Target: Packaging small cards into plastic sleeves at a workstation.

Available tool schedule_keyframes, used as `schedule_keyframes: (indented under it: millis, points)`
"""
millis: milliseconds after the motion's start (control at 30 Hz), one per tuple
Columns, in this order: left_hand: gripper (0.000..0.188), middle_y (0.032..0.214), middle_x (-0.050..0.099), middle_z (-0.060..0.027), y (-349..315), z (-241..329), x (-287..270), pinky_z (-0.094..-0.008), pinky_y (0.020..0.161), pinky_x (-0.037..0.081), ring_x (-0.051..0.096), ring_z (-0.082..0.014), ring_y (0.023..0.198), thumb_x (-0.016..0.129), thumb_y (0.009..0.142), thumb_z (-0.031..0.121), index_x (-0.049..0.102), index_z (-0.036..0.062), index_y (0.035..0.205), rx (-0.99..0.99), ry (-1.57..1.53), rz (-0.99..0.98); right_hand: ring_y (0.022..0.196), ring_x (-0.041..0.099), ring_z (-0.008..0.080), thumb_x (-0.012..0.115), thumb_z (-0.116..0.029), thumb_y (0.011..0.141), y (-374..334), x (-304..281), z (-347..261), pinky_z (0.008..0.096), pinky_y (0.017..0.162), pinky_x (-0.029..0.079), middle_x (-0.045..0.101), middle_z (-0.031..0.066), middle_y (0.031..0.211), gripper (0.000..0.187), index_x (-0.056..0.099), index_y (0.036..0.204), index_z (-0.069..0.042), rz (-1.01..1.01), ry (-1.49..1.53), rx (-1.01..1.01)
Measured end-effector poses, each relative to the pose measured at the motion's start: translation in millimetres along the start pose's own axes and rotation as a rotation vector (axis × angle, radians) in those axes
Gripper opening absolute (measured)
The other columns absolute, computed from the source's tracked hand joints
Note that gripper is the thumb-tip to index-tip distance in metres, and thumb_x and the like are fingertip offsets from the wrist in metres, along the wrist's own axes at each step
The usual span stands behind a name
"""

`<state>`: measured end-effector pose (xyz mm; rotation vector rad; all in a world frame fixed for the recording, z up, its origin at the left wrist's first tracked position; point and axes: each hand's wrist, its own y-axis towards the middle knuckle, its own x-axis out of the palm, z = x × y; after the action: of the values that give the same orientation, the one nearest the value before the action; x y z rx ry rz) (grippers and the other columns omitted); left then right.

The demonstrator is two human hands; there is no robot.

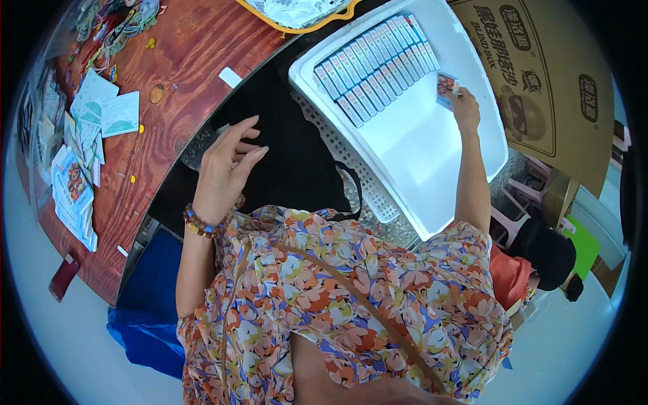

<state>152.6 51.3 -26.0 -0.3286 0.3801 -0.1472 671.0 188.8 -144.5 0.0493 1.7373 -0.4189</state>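
My right hand (465,110) reaches over a white foam box (432,169) and grips a small printed box (445,89), blue with a dark red picture. Just left of it, two rows of matching small boxes (378,64) stand packed on edge along the far side of the foam box. My left hand (226,162), with a beaded bracelet (200,226) at the wrist, hangs over a black cloth (283,148) beside the table. Its fingers are slightly curled and apart, with nothing between them.
On the left, a red-brown wooden table (182,61) bears printed cards (74,182), pale green sheets (120,113) and tangled cords (125,27). A yellow-rimmed tray (297,28) sits at the back. A large cardboard carton (560,40) stands right; behind it, another person (516,273) wears red.
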Motion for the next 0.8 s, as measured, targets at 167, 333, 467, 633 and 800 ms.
schedule_keyframes:
  millis: [167,333,467,633,800]
  points:
    - [0.048,0.109,0.065,-0.0155,-5.4,-7.8,3.2,-0.0337,0.080,0.056,0.068,-0.0249,0.093,0.070,0.089,0.007,0.055,0.0053,0.135,0.045,0.164,-0.026,0.086,0.071,0.0347,0.064,-0.034,0.088,22.3,5.8,-10.1,0.0485,0.073,0.056,0.073,0.0118,0.094,0.025,0.065,0.102,-0.013,0.269,-0.310,0.063]
    - [0.049,0.110,0.065,-0.0166,-4.9,-9.6,8.5,-0.0351,0.080,0.056,0.068,-0.0270,0.094,0.070,0.088,0.006,0.054,0.0057,0.134,-0.014,0.218,-0.080,0.087,0.071,0.0341,0.063,-0.029,0.088,63.2,16.3,-16.8,0.0477,0.074,0.056,0.073,0.0115,0.092,0.020,0.067,0.102,-0.014,0.282,-0.413,0.004]
    - [0.048,0.110,0.065,-0.0170,-3.4,-9.5,13.6,-0.0355,0.079,0.056,0.069,-0.0272,0.093,0.070,0.088,0.005,0.054,0.0055,0.134,0.011,0.245,-0.105,0.085,0.071,0.0344,0.064,-0.032,0.087,86.9,25.9,-9.1,0.0477,0.073,0.056,0.073,0.0125,0.093,0.022,0.069,0.100,-0.015,0.230,-0.480,-0.042]
    - [0.049,0.109,0.065,-0.0171,1.3,-9.3,17.5,-0.0360,0.078,0.056,0.069,-0.0281,0.093,0.070,0.087,0.003,0.055,0.0050,0.133,0.039,0.277,-0.118,0.086,0.071,0.0325,0.068,-0.037,0.085,102.1,18.0,-11.4,0.0460,0.072,0.056,0.073,0.0134,0.094,0.026,0.070,0.097,-0.014,0.208,-0.468,-0.164]
    - [0.049,0.109,0.065,-0.0173,7.5,-9.0,19.8,-0.0358,0.077,0.056,0.069,-0.0284,0.091,0.070,0.086,0.002,0.055,0.0045,0.133,0.083,0.310,-0.137,0.097,0.069,0.0329,0.059,-0.026,0.087,117.9,20.4,-36.2,0.0446,0.081,0.054,0.073,0.0115,0.103,0.025,0.071,0.106,-0.016,0.123,-0.506,-0.178]
